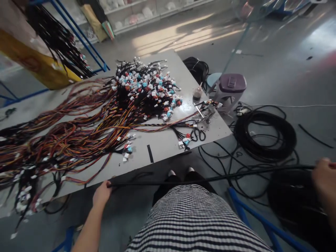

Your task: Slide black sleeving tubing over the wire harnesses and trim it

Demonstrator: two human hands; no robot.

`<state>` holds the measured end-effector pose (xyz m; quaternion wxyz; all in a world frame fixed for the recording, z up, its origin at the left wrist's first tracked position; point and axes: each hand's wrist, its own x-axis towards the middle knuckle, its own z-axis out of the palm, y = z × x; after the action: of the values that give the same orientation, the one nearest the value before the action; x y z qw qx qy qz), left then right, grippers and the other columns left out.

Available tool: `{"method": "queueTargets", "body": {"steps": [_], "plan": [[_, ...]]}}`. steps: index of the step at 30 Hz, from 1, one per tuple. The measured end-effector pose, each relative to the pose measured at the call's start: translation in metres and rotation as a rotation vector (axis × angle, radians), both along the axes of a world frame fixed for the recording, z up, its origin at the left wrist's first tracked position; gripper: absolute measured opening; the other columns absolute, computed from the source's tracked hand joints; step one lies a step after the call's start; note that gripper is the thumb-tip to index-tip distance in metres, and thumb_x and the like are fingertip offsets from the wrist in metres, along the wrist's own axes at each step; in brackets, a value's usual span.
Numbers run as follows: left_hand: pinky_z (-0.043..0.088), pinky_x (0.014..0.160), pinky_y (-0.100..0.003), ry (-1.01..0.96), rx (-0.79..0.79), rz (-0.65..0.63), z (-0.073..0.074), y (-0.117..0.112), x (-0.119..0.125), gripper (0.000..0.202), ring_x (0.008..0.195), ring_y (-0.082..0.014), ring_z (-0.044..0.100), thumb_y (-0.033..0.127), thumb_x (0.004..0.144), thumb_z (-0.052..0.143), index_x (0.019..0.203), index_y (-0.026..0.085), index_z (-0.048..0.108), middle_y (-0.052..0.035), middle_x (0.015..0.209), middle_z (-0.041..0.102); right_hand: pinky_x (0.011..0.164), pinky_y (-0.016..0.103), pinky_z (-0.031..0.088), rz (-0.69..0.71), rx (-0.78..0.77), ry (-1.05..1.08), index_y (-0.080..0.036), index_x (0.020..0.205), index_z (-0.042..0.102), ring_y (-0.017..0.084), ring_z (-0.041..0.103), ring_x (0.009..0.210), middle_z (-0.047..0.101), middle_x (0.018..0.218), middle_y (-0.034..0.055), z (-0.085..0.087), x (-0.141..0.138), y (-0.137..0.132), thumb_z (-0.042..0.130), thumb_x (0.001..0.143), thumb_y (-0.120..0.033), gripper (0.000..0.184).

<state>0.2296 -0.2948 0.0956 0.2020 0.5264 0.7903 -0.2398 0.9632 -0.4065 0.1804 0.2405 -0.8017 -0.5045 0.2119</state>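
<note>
A long black tube [168, 182] is stretched almost level across my front, just off the table's near edge. My left hand [102, 193] is closed on its left end. Far to the right, my right hand [325, 178] grips the same tube near the frame's edge, its fingers partly cut off and blurred. From here I cannot tell whether the tube is hollow. On the table beyond lies a large heap of wire harnesses [105, 119], with white, blue and red connectors [149, 84] bunched at their ends.
Scissors [198, 134] and a short black strip [149, 153] lie on the table [217, 127]. Coiled black tubing [265, 136] rests on the floor at right, beside a stool with a purple top [232, 83]. Blue frame bars [252, 213] stand at lower right.
</note>
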Motion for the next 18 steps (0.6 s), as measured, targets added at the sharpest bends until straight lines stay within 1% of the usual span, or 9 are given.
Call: {"method": "queueTargets", "body": {"steps": [2, 3, 4, 8, 10, 12, 14, 16, 18], "plan": [[0.047, 0.085, -0.034, -0.063, -0.037, -0.083, -0.001, -0.006, 0.011, 0.035, 0.103, -0.0279, 0.066, 0.023, 0.094, 0.039, 0.119, 0.012, 0.06, -0.0164, 0.11, 0.07, 0.085, 0.063, 0.038, -0.348, 0.05, -0.218, -0.038, 0.088, 0.072, 0.041, 0.061, 0.101, 0.063, 0.078, 0.0203, -0.018, 0.001, 0.002, 0.038, 0.077, -0.067, 0.047], [0.047, 0.087, -0.034, -0.137, -0.057, -0.163, -0.001, -0.007, 0.039, 0.036, 0.105, -0.0278, 0.065, 0.023, 0.093, 0.041, 0.122, 0.013, 0.06, -0.0163, 0.113, 0.069, 0.086, 0.067, 0.034, -0.471, 0.038, -0.317, -0.033, 0.086, 0.073, 0.044, 0.06, 0.101, 0.062, 0.077, 0.0227, -0.032, -0.022, 0.01, 0.042, 0.074, -0.067, 0.048], [0.047, 0.089, -0.035, -0.232, -0.081, -0.254, -0.001, -0.008, 0.079, 0.037, 0.107, -0.028, 0.065, 0.023, 0.092, 0.043, 0.124, 0.014, 0.06, -0.0162, 0.115, 0.069, 0.086, 0.07, 0.032, -0.461, -0.016, -0.345, -0.026, 0.089, 0.073, 0.047, 0.058, 0.101, 0.062, 0.079, 0.025, -0.047, -0.058, 0.022, 0.045, 0.073, -0.066, 0.052], [0.047, 0.086, -0.034, -0.609, -0.186, -0.616, 0.009, 0.0, 0.248, 0.033, 0.099, -0.0274, 0.067, 0.02, 0.082, 0.054, 0.112, 0.022, 0.067, -0.0118, 0.104, 0.072, 0.092, 0.046, 0.044, 0.182, 0.097, 0.085, -0.018, 0.105, 0.07, 0.031, 0.061, 0.103, 0.067, 0.107, 0.0173, -0.085, -0.244, 0.074, 0.034, 0.087, -0.05, 0.051], [0.047, 0.083, -0.031, -0.699, -0.117, -0.626, 0.015, 0.008, 0.276, 0.027, 0.094, -0.025, 0.067, 0.02, 0.081, 0.055, 0.105, 0.02, 0.067, -0.0104, 0.099, 0.072, 0.083, 0.036, 0.047, 0.347, -0.056, 0.25, -0.02, 0.098, 0.07, 0.024, 0.063, 0.088, 0.069, 0.096, 0.011, -0.086, -0.282, 0.08, 0.033, 0.092, -0.05, 0.047], [0.046, 0.079, -0.029, -0.646, -0.048, -0.527, 0.017, 0.019, 0.25, 0.023, 0.092, -0.0237, 0.067, 0.022, 0.083, 0.054, 0.103, 0.02, 0.065, -0.009, 0.097, 0.072, 0.069, 0.034, 0.045, 0.185, -0.22, 0.184, -0.02, 0.08, 0.067, 0.021, 0.059, 0.069, 0.066, 0.076, 0.0101, -0.08, -0.251, 0.07, 0.033, 0.093, -0.051, 0.048], [0.046, 0.077, -0.03, -0.478, -0.01, -0.408, 0.015, 0.03, 0.196, 0.022, 0.094, -0.0245, 0.066, 0.023, 0.087, 0.049, 0.104, 0.019, 0.063, -0.0096, 0.097, 0.072, 0.061, 0.036, 0.039, -0.109, -0.265, -0.023, -0.019, 0.071, 0.064, 0.022, 0.052, 0.058, 0.061, 0.067, 0.0125, -0.07, -0.178, 0.053, 0.04, 0.09, -0.052, 0.045], [0.045, 0.077, -0.031, -0.333, -0.014, -0.365, 0.013, 0.036, 0.152, 0.023, 0.097, -0.0259, 0.066, 0.022, 0.09, 0.044, 0.105, 0.019, 0.062, -0.0111, 0.099, 0.071, 0.058, 0.039, 0.034, -0.315, -0.236, -0.246, -0.019, 0.078, 0.067, 0.023, 0.049, 0.055, 0.06, 0.066, 0.0152, -0.059, -0.115, 0.041, 0.043, 0.089, -0.057, 0.046], [0.045, 0.078, -0.031, -0.31, -0.061, -0.424, 0.013, 0.033, 0.148, 0.023, 0.099, -0.0264, 0.066, 0.022, 0.089, 0.045, 0.106, 0.02, 0.061, -0.0108, 0.101, 0.071, 0.06, 0.04, 0.035, -0.357, -0.141, -0.325, -0.019, 0.096, 0.071, 0.026, 0.053, 0.061, 0.064, 0.076, 0.018, -0.049, -0.104, 0.044, 0.045, 0.089, -0.053, 0.044]]}}
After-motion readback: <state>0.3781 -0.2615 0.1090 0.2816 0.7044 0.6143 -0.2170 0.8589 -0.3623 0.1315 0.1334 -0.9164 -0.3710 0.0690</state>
